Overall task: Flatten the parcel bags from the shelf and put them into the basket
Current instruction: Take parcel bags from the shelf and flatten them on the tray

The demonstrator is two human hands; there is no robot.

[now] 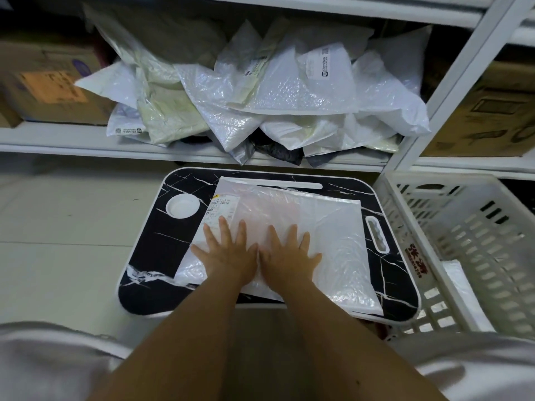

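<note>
Fingers spread flat, your left hand (228, 253) and right hand (286, 256) press the parcel bag (318, 227); its unflattened length runs right of them, toward the basket (463, 227).

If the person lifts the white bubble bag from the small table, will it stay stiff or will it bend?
The bubble bag looks thin and wrinkled under the left hand and right hand, so it will probably sag. Its glossy film may slide on the table.
</note>
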